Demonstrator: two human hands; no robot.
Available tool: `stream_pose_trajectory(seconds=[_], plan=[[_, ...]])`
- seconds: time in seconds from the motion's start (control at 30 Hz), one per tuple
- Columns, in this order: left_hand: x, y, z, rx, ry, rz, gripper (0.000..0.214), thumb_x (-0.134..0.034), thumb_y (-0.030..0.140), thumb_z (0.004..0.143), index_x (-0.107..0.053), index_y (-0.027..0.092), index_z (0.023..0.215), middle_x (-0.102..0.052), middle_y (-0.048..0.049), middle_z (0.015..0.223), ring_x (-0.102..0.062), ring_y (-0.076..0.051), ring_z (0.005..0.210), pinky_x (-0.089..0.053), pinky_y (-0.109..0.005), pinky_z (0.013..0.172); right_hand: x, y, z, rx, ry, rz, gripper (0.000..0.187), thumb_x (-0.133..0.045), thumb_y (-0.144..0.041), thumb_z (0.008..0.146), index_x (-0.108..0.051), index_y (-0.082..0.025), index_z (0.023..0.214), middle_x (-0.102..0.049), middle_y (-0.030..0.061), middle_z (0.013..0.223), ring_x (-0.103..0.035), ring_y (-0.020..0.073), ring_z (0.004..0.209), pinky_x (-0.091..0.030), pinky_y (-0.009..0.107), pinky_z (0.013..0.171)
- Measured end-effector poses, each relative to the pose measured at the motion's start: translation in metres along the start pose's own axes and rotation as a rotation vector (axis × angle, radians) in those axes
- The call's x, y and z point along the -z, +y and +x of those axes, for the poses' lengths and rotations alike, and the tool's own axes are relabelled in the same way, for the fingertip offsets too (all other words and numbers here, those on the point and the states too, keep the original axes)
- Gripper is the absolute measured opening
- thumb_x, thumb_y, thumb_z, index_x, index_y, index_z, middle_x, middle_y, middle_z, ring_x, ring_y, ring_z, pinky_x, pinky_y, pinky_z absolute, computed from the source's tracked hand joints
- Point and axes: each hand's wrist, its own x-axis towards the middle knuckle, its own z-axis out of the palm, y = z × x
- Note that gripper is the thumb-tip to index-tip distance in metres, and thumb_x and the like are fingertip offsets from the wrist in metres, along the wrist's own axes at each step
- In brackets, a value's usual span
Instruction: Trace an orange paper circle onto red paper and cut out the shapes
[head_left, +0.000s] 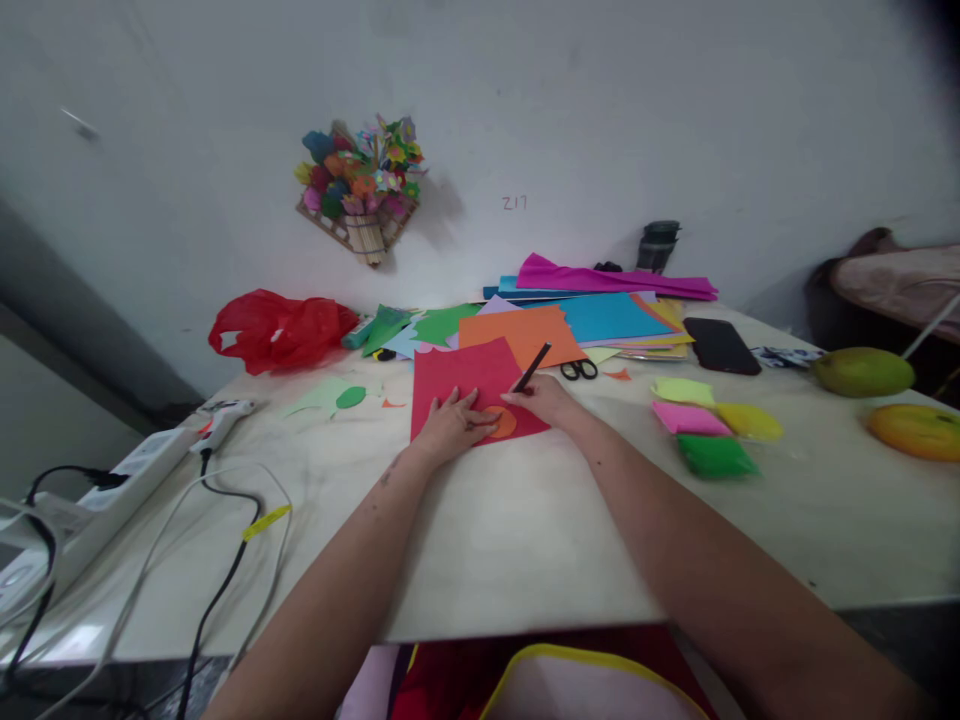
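Note:
A red paper sheet [461, 385] lies on the pale table [525, 530] in front of me. On it rests a small orange paper shape [506, 424]. My left hand [452, 425] lies flat with fingers stretched out, pressing on the orange shape and the red sheet. My right hand [546, 398] is closed round a dark pen [532, 368], whose tip touches the paper beside the orange shape.
Stacked coloured sheets [600, 315], black scissors [579, 369] and a black phone [721, 345] lie behind. Pink, yellow and green pieces [712, 435] and two mangoes [862, 371] are to the right. A red bag [277, 328], glue gun [219, 420], power strip [112, 480] and cables are to the left.

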Motion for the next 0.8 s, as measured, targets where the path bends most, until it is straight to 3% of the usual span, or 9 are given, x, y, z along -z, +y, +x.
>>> stream_pose_trajectory(seconds=[0.8], plan=[[0.004, 0.003, -0.001, 0.022, -0.026, 0.008, 0.043, -0.036, 0.059, 0.08, -0.049, 0.041, 0.116, -0.024, 0.0018, 0.141, -0.012, -0.029, 0.13, -0.012, -0.054, 0.099, 0.007, -0.011, -0.002, -0.06, -0.004, -0.094, 0.016, -0.062, -0.031, 0.064, -0.064, -0.015, 0.062, -0.065, 0.0039, 0.067, -0.058, 0.0159, 0.063, -0.044, 0.028, 0.06]])
